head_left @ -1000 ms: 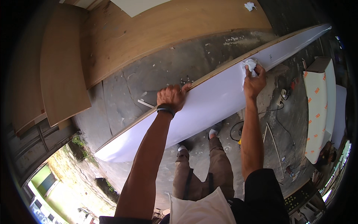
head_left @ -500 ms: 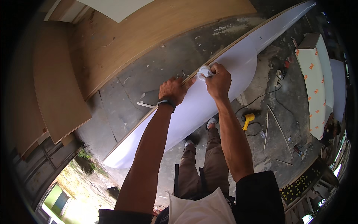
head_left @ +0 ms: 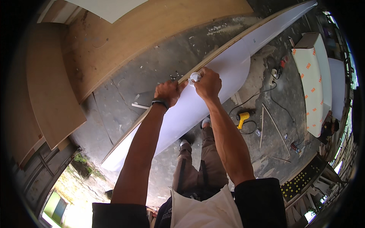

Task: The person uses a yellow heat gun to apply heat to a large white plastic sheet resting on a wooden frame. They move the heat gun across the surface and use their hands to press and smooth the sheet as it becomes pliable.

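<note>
A long panel (head_left: 224, 72) with a glossy white face and a thin wooden edge slants across the view, from the lower left to the upper right. My left hand (head_left: 167, 93) is closed over its upper edge, with the thumb toward the white face. Just to the right, my right hand (head_left: 209, 83) pinches a crumpled white cloth (head_left: 194, 78) against the panel beside that edge. The cloth lies close to my left thumb, and part of it is hidden by my right fingers.
On the concrete floor at right lie a yellow heat gun (head_left: 242, 119), thin strips (head_left: 275, 122) and a black cable (head_left: 254, 95). A curved white piece with orange print (head_left: 312, 91) stands farther right. Large brown boards (head_left: 53, 87) lie at left. My feet are below the panel.
My right hand has slid the cloth a little down and left along the panel's edge, nearer my left hand. My left hand keeps its grip. The whole view has shifted slightly.
</note>
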{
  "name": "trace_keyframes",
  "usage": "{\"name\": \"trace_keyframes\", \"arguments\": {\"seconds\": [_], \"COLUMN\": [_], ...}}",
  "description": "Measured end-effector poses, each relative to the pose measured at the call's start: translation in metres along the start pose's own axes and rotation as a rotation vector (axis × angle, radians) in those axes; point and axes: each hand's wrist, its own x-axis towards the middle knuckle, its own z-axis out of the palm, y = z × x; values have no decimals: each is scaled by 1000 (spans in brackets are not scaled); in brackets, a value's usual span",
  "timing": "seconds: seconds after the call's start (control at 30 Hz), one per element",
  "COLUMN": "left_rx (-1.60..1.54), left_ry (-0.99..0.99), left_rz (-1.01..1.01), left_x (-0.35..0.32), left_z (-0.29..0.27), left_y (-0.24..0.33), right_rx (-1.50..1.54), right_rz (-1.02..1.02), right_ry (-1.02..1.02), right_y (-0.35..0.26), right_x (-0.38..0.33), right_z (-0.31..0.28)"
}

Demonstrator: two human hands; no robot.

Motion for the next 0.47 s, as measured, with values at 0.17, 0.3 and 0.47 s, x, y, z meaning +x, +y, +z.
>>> {"name": "trace_keyframes", "arguments": {"seconds": [0.17,0.3,0.47], "left_rx": [26,70,-2], "left_ry": [-8,20,-23], "left_rz": [21,34,20], "left_x": [-2,-2,-1], "left_z": [-5,-2,-2], "left_y": [-2,-1,-3], "right_rx": [11,63,-40], "right_rz": [-31,-3,7], "right_ry": [-3,-25,55], "right_y": [-2,5,-1], "right_x": [2,-7,-8], "right_z": [3,14,15]}}
